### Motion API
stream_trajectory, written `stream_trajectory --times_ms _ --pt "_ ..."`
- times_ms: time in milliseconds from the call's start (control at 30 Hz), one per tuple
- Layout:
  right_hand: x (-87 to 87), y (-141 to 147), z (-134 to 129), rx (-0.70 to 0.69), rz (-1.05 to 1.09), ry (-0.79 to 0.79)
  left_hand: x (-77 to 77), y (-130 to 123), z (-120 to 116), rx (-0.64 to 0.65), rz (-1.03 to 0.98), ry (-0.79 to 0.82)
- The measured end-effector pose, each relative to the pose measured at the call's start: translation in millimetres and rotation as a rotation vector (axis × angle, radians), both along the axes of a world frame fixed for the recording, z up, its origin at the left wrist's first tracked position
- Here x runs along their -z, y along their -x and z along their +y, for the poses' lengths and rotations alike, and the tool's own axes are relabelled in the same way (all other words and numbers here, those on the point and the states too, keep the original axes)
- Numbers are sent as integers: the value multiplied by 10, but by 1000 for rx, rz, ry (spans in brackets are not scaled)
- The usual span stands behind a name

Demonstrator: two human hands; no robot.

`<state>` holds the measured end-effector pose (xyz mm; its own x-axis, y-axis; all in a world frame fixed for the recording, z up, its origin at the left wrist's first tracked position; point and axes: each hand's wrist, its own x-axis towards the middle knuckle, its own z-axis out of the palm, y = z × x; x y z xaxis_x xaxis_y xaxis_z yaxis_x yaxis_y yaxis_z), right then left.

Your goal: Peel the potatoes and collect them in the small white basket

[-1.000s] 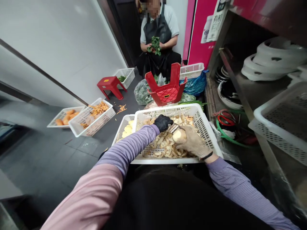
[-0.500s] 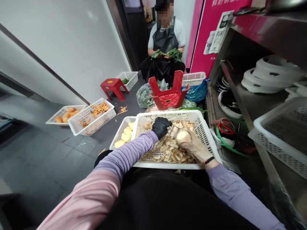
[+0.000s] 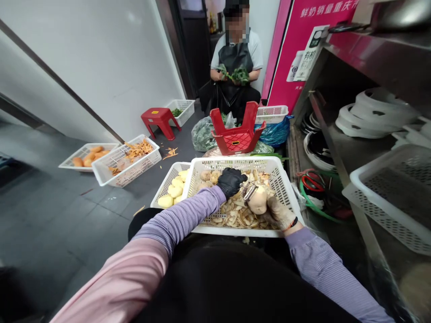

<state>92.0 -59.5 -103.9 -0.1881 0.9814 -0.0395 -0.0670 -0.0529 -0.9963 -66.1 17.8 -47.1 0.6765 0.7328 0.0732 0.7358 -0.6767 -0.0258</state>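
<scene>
My left hand (image 3: pixel 230 182), in a black glove, is closed around the handle of a peeler (image 3: pixel 249 191). The peeler's metal head lies against a partly peeled potato (image 3: pixel 258 202). Gripping that potato from the right is my right hand (image 3: pixel 280 212), in a pale, soiled glove. Both hands are over a white perforated basket (image 3: pixel 237 232) in front of my lap. Potato peels (image 3: pixel 240 216) cover much of its bottom, and unpeeled potatoes (image 3: pixel 206 176) sit at its back left. The peeler's handle is mostly hidden in my left hand.
Peeled potatoes (image 3: pixel 175 190) fill a basket at the left. Beyond are a basket of orange peels (image 3: pixel 139 150), carrots (image 3: pixel 90 158), a red stool (image 3: pixel 160 120) and an upturned red stool (image 3: pixel 237 138). A co-worker (image 3: pixel 237 58) holds leafy greens. Metal shelving (image 3: pixel 336 157) stands at right.
The potato has turned in my right hand, and more of its side now shows. My left hand and the peeler have shifted slightly right and toward me. The co-worker's greens have moved a little.
</scene>
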Motion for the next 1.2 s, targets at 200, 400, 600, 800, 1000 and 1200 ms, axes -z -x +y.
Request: stream_trajectory --times_ms 200,400,600,800,1000,1200 --pt "21 -101 16 -138 -64 -21 25 155 144 53 90 -15" --pt "-153 -127 19 -20 -640 -146 76 230 290 5 76 -19" --pt "-253 -107 -6 -86 -731 -317 65 228 356 -65 155 61" --pt "-108 -97 105 45 -145 2 69 207 135 -219 -155 154" --pt "-29 -26 170 182 323 188 306 183 -443 -363 -539 715" --pt "56 -4 260 259 285 172 65 107 -402 -162 -486 626"
